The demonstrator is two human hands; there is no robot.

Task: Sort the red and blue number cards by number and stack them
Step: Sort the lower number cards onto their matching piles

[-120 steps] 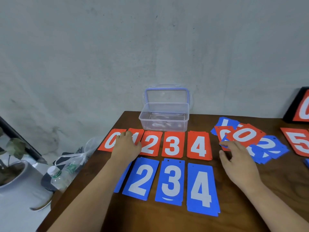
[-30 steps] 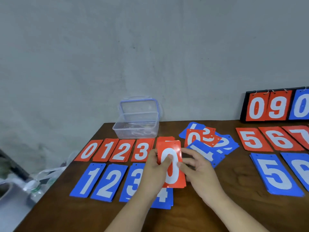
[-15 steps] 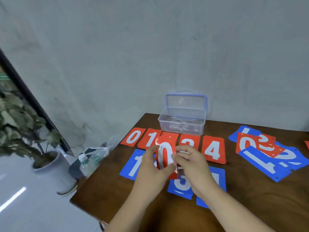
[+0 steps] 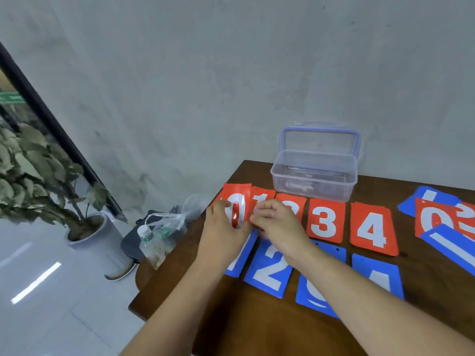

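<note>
Two rows fill the near-left part of the dark brown wooden surface (image 4: pixel 257 322): a row of red number cards (image 4: pixel 325 219) running up to 4, and in front of it a row of blue number cards (image 4: pixel 270 271). Behind them we see an open clear plastic box with a blue-rimmed lid (image 4: pixel 313 181) against the grey concrete wall (image 4: pixel 231 73). A loose heap of mixed red and blue cards (image 4: pixel 437 219) lies to the right. On the pale tiled floor (image 4: pixel 51 304) stand a leafy potted plant (image 4: pixel 30 170) and a plastic bottle (image 4: pixel 151 242). At the red row's left end, the left hand (image 4: pixel 223 232) grips the red card marked 0 (image 4: pixel 237 199) by its left edge with curled fingers. The right hand (image 4: pixel 277 224) pinches its right edge. We cannot tell whether the card touches the surface.
</note>
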